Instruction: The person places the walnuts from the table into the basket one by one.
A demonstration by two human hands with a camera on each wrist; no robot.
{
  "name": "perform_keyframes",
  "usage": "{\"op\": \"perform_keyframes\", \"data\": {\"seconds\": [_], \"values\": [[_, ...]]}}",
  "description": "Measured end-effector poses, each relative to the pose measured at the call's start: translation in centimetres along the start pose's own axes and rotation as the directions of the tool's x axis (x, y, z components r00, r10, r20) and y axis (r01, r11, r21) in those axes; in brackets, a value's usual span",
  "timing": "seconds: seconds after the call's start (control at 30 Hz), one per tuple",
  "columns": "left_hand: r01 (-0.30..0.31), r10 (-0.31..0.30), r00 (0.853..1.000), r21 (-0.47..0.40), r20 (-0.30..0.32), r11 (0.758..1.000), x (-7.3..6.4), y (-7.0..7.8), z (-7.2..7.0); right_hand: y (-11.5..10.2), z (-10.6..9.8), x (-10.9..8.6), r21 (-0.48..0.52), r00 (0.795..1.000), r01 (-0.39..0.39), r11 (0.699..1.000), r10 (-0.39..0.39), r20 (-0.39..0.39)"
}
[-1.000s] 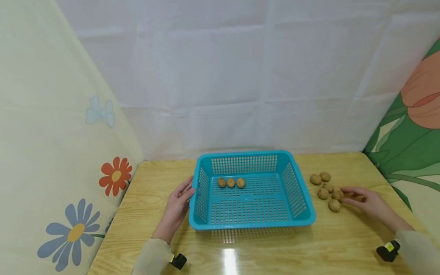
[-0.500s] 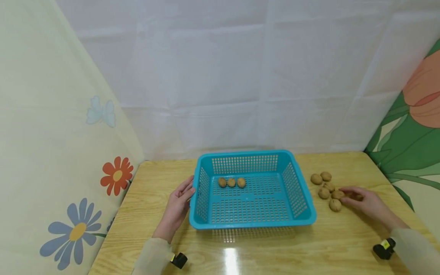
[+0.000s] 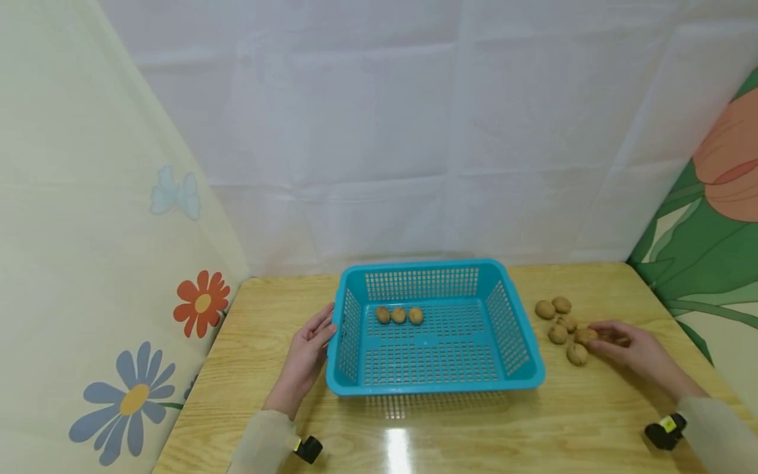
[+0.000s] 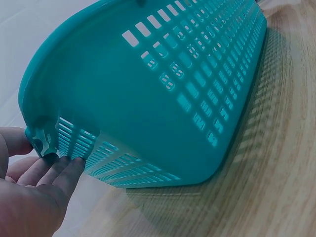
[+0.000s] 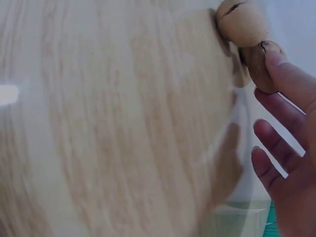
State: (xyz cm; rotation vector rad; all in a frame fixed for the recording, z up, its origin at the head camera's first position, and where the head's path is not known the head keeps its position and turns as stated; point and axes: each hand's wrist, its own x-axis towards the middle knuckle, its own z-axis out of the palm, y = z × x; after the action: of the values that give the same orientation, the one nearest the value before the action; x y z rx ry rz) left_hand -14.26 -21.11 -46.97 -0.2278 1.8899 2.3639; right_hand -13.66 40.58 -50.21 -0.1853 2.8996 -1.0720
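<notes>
A turquoise plastic basket (image 3: 435,388) with slotted walls stands on the wooden table, three walnuts (image 3: 399,316) lined up inside toward its back left. My left hand (image 3: 304,359) grips the basket's left side. In the left wrist view, the thumb is at the rim and the left hand's fingertips (image 4: 76,165) press the wall below it. To the right of the basket, my right hand (image 3: 633,352) pinches a walnut (image 5: 260,66) between thumb and forefinger, its other fingers loosely spread. A lighter, cracked walnut (image 5: 242,22) sits right against the pinched one.
Several more walnuts, among them a rear one (image 3: 561,305) and a front one (image 3: 577,354), lie loosely grouped between the basket and my right hand. A white cloth (image 3: 355,164) hangs behind the table (image 3: 474,434). Flower-printed cloths (image 3: 89,263) flank both sides.
My right thumb and forefinger have closed on the walnut and drawn it slightly to the right, away from its neighbours. The left hand and basket stay in place.
</notes>
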Motion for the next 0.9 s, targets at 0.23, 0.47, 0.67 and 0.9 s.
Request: {"op": "perform_keyframes", "data": {"seconds": [0.23,0.47,0.67,0.9], "values": [[-0.006,0.006,1.000,0.008,0.007,1.000,0.0,0.0,0.0,-1.4,-1.0,0.0,-0.010,0.994,0.082,0.997,-0.083,-0.066],[0.002,-0.002,1.000,0.012,0.004,1.000,0.2,-0.1,-0.1,-4.2,-1.6,0.3,-0.019,0.991,0.110,0.994,-0.111,-0.070],[-0.002,0.001,1.000,0.012,0.005,1.000,0.2,-0.2,-0.2,-6.6,-2.1,1.1,-0.037,0.996,0.089,0.995,-0.090,-0.024],[0.002,-0.002,1.000,0.022,0.003,1.000,0.2,-0.2,-0.1,-9.8,-2.6,2.4,-0.046,0.995,0.092,0.995,-0.090,0.037]]}}
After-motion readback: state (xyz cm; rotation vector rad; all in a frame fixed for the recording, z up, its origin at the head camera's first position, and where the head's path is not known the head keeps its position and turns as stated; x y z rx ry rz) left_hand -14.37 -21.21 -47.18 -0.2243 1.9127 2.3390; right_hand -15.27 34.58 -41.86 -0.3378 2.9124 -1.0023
